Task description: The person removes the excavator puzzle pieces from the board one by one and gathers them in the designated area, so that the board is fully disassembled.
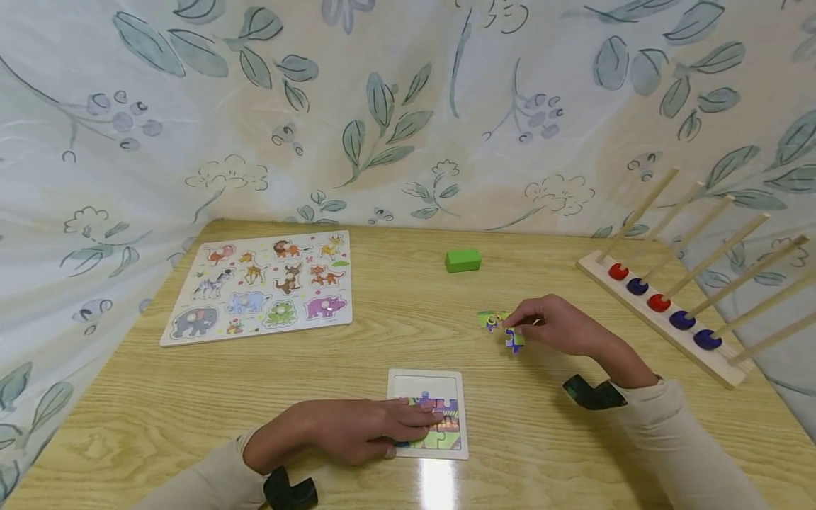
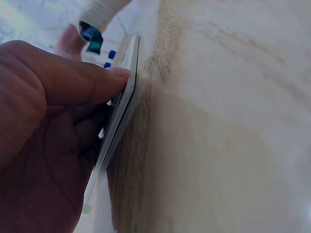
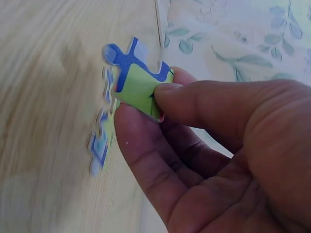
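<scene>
My left hand [image 1: 357, 428] lies over a small square jigsaw puzzle tray [image 1: 426, 381], its fairly straight fingers resting on the joined pieces in the tray's near part. In the left wrist view the thumb [image 2: 92, 82] touches the edge of the tray [image 2: 119, 109]. Off to the right, my right hand [image 1: 561, 326] pinches a puzzle piece [image 3: 141, 85] between thumb and fingers. That piece is green with a blue border and is held tilted. Just beyond the fingertips, more loose puzzle pieces [image 1: 489, 320] lie on the table; the right wrist view shows them blurred.
An animal peg puzzle board [image 1: 264, 290] lies at the back left. A green block [image 1: 462, 261] stands near the back middle. Along the right side is a wooden peg rack [image 1: 676, 329] with tall rods and red and blue beads. Floral cloth [image 1: 408, 142] hangs behind the table.
</scene>
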Demonstrator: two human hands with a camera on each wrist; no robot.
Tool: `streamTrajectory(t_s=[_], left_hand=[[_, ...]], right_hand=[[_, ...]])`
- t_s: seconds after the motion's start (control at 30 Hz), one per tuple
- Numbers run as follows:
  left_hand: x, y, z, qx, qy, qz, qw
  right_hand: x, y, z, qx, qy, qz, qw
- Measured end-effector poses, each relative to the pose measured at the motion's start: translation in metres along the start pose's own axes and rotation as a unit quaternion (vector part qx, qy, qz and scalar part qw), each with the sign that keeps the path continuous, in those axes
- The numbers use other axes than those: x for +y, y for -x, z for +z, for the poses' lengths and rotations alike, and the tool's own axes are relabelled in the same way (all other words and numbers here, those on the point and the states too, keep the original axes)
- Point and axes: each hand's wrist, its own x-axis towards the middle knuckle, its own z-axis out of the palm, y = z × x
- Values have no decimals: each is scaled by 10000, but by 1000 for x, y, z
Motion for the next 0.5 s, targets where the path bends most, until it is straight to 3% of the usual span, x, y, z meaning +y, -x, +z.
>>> streamTrajectory(t_s=[0.5], left_hand=[[-2, -1, 2, 2, -128, 131, 9998]], right_hand=[[34, 1, -12, 378, 319, 292, 9984]])
